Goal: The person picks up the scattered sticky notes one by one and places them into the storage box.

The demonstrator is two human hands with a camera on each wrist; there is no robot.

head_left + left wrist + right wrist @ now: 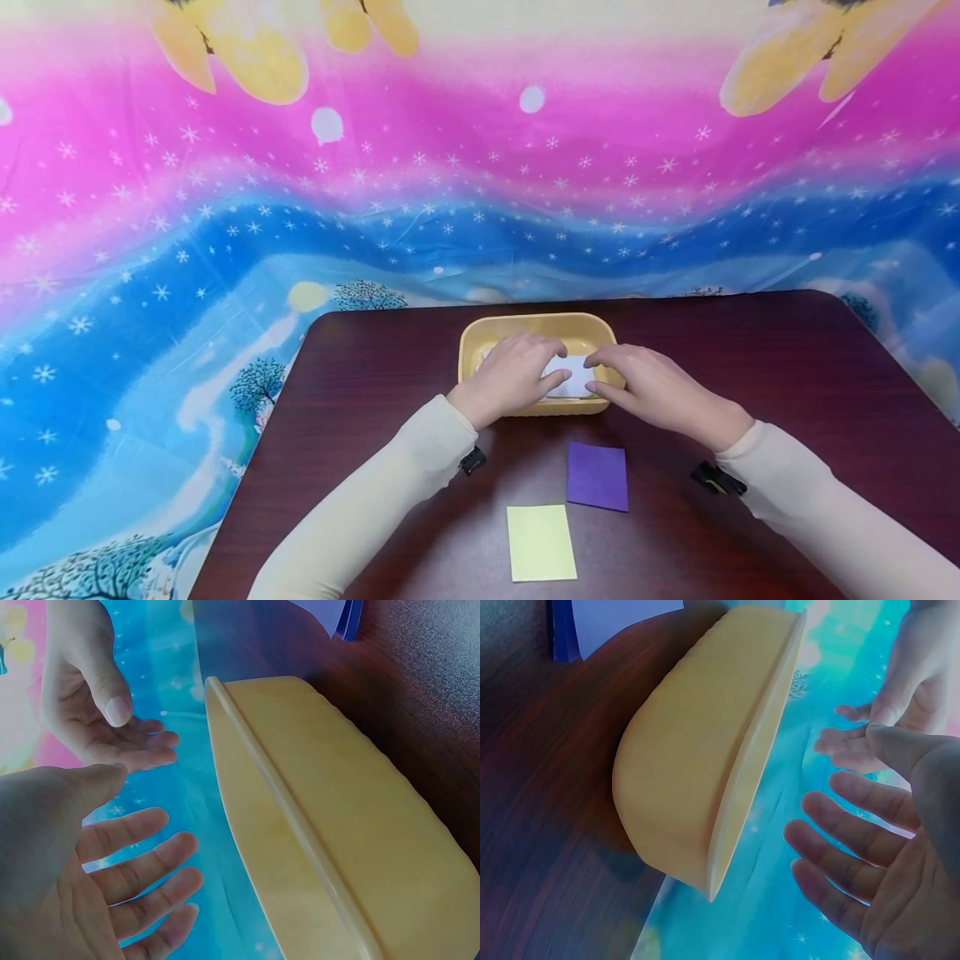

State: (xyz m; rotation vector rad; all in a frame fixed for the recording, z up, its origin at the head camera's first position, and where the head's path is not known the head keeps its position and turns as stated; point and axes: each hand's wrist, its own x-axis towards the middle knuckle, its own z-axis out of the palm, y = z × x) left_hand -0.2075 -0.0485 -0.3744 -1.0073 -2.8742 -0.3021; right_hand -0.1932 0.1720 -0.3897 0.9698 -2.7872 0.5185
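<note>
A yellow plastic basket [536,410] stands on the table with white paper [573,377] lying inside. Over its left part hovers my left hand [510,379], fingers relaxed and slightly bent. My right hand [663,390] is above the basket's right side, its thumb and fingers spread apart. Both wrist views show the left hand [139,877] and right hand [885,847] above the basket's rim, with loose fingers and nothing held. A purple folded paper [597,477] lies in front of the basket, and a pale yellow paper [542,543] is nearer to me.
The dark reddish-brown wooden table [375,367] has rounded far corners. Behind it hangs a pink and blue cloth [480,183] with printed snowflakes and trees. Dark clips or straps [718,478] show at both wrists.
</note>
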